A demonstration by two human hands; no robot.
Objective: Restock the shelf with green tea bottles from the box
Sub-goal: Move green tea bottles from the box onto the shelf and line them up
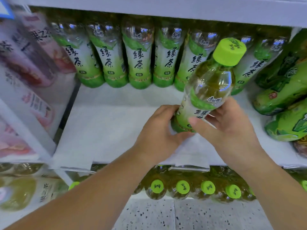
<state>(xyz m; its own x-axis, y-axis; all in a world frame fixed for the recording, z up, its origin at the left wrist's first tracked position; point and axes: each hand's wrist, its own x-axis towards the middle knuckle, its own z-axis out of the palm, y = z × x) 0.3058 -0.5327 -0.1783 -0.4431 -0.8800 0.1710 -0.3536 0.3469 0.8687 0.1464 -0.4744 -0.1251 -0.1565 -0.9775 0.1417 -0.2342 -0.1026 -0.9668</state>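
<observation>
Both bare forearms reached up from the near edge toward the middle shelf, and the two hands met around one clear plastic green tea bottle (209, 87) with a lime-green screw cap (230, 52). The left hand (157, 131) cupped the bottle's base, its fingers curled round the bottom edge and the thumb underneath. The right hand (230, 128) grasped the labelled lower body, with the thumb laid across the front of the label and the fingers wrapped behind. The bottle was held over the right part of the white shelf board (108, 123), tilted so its cap pointed far and to the right, with the base off the board.

At the far back of that shelf stood a row of upright green tea bottles with white-and-green labels (138, 63). Six could be counted, and the fifth from the left was partly hidden behind the held bottle. On the shelf below, four lime-green caps (182, 187) showed in full in a line, with part of one more at each end.

To the left were blurred pink-labelled drink containers (33, 67), too smeared to count. At the right edge were darker green-wrapped bottles (282, 83). A speckled grey floor (182, 216) lay nearest, between the arms.
</observation>
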